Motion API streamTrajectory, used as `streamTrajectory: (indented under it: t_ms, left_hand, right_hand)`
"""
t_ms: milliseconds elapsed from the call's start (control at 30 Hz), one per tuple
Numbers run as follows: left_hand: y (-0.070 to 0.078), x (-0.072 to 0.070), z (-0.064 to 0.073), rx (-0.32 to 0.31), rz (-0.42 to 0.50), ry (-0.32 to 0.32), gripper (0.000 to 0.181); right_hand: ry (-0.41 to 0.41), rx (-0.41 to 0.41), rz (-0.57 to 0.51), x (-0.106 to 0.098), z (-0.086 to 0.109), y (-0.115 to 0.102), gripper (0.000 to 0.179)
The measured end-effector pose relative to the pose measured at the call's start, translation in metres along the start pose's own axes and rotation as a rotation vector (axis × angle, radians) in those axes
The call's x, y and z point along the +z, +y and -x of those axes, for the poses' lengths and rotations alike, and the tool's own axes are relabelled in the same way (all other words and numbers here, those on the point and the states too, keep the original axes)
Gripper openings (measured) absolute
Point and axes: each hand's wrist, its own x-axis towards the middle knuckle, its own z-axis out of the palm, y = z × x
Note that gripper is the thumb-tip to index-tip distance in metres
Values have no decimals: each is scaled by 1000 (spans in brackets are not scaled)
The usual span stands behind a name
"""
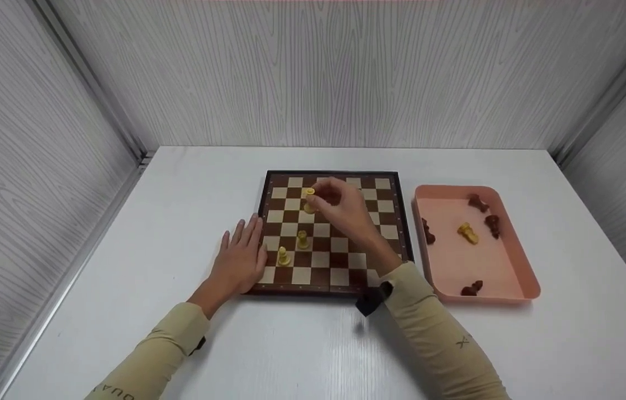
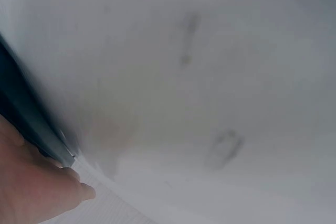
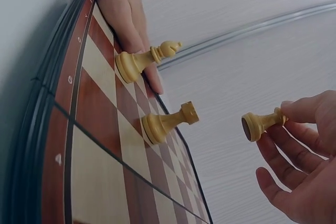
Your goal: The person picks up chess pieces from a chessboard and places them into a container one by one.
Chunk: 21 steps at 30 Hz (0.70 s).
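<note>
My right hand [image 1: 343, 208] pinches a pale yellow chess piece [image 3: 257, 125] near its top. In the right wrist view the piece is tilted, its dark underside showing, and it is off the chessboard [image 1: 321, 276]; fingers hide part of its head, so I cannot tell its kind. Along the board's left edge rests my left hand [image 1: 239, 261], fingers straight. Beside that hand a pale bishop [image 1: 283, 258] stands on the board. A pale rook [image 1: 303, 240] stands a little farther back and to the right. The left wrist view mostly shows blurred white surface, with part of the left hand [image 2: 39, 187].
Right of the board lies a pink tray [image 1: 479, 299]. It contains a pale yellow piece [image 1: 467, 233] lying on its side and several dark brown pieces, one [image 1: 492, 226] by the right wall. White table [image 1: 179, 183] surrounds both, with panelled walls behind and at the sides.
</note>
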Motion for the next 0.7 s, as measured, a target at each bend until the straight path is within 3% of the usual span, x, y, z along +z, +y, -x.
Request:
streamTrajectory:
  t_ms: [167, 367, 700]
  left_hand:
    - [0, 2, -2, -7, -4, -14, 64]
    - [0, 0, -6, -6, -2, -10, 64]
    - [1, 0, -1, 4, -3, 3, 63]
  right_hand:
    - [17, -46, 19, -16, 9, 0, 18]
    - [63, -18, 7, -31, 17, -3, 16]
    - [86, -77, 21, -59, 27, -7, 19]
